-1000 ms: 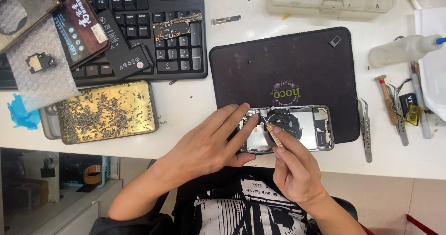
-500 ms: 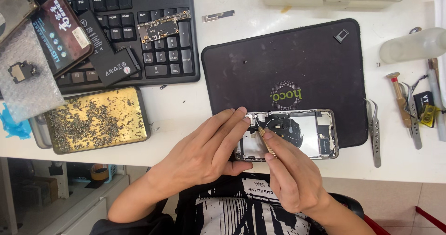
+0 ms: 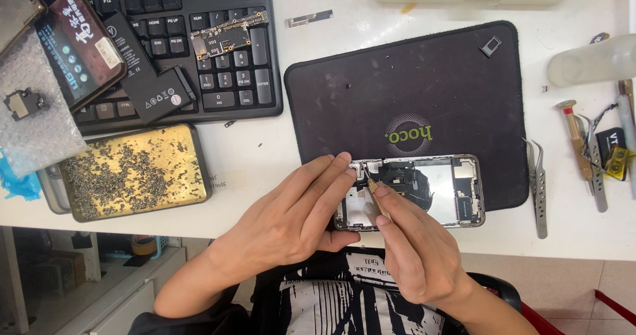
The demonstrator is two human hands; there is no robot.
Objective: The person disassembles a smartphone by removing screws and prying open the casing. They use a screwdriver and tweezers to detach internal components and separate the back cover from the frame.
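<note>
An opened phone frame [image 3: 437, 190] lies on the near edge of a black work mat [image 3: 411, 96], its inner parts exposed. My left hand [image 3: 291, 216] rests on the frame's left end and pins it down with the fingertips. My right hand [image 3: 414, 249] pinches a thin brass-coloured tool [image 3: 377, 197], its tip set inside the frame near the top left corner.
A gold tray of tiny screws [image 3: 132, 172] lies left of my hands. Behind it is a black keyboard [image 3: 192, 37] carrying a battery [image 3: 149, 76], a circuit board [image 3: 228, 37] and a phone [image 3: 79, 47]. Tweezers [image 3: 538, 186] and hand tools [image 3: 586, 146] lie to the right.
Both hands stay on the phone frame; only the view has shifted slightly. The tool tip has moved a little within the frame's upper left area.
</note>
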